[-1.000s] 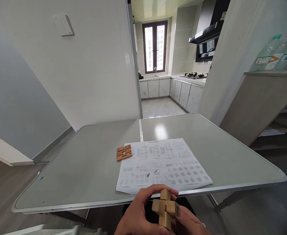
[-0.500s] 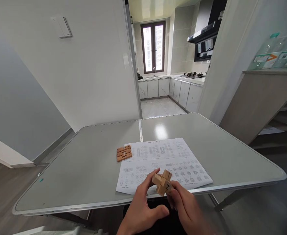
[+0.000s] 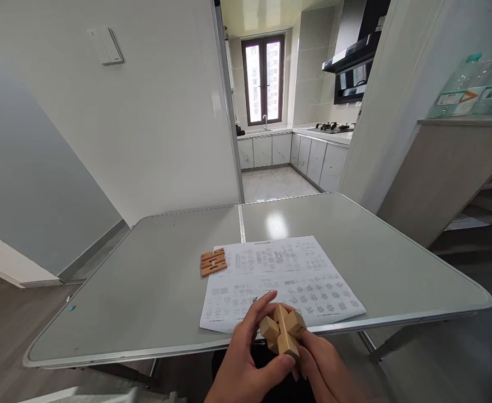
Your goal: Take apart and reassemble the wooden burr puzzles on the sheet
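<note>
A light wooden interlocking puzzle of crossed bars is held between my two hands, just over the table's near edge. My left hand has its thumb against the lower end of one bar, with the fingers reaching around the far side. From the right, my right hand grips the puzzle; its fingertips are partly hidden behind the wood. Beneath and beyond lies a white printed sheet with rows of small diagrams. Several flat reddish-brown notched wooden pieces lie side by side at the sheet's left edge.
The grey folding table has a metal rim and a seam down its middle. A tiny green bit lies near its left edge. Water bottles stand on a cabinet at right. A kitchen opens beyond the table.
The wooden puzzle has been turned, so the face marked 2 no longer shows and a long bar faces me. My left thumb has come onto the wood.
</note>
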`<state>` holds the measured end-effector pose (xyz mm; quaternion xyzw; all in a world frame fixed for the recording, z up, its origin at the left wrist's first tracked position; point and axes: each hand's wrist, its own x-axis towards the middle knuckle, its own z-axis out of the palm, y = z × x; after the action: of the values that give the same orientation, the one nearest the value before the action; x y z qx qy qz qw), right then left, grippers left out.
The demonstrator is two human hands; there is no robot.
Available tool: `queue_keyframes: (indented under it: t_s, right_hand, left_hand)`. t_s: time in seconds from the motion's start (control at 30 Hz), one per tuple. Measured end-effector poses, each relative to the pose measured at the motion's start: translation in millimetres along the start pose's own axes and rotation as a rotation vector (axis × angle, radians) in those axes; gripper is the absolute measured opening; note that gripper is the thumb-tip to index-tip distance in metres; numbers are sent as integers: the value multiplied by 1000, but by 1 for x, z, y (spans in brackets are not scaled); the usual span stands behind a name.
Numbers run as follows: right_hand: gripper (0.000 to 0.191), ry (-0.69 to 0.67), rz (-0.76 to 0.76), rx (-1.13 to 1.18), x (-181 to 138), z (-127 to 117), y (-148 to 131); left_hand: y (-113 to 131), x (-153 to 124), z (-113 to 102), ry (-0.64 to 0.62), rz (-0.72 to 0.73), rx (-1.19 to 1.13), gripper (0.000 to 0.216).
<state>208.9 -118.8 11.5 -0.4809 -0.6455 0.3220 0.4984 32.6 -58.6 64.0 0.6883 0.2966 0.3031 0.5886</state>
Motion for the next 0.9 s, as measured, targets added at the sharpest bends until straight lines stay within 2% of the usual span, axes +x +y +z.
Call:
queue_keyframes:
  t_s: [0.2, 0.37, 0.5, 0.77, 0.9]
  right_hand:
    - [55, -34, 99, 91, -1, 1, -4]
    - [56, -42, 121, 131, 5, 1, -6]
    - [57, -36, 167, 151, 9, 0, -5]
    - [43, -97, 171, 175, 8, -2, -1]
    - [44, -115, 218, 251, 6, 0, -1]
  left_hand:
    - [2, 0, -1, 14, 73, -47, 79]
    - [-5, -1, 0, 87, 10, -7, 80]
    - [-13, -1, 3, 188, -32, -1, 70]
    - [-6, 3, 2, 244, -80, -62, 62]
    - [-5, 5, -1, 251, -53, -109, 61]
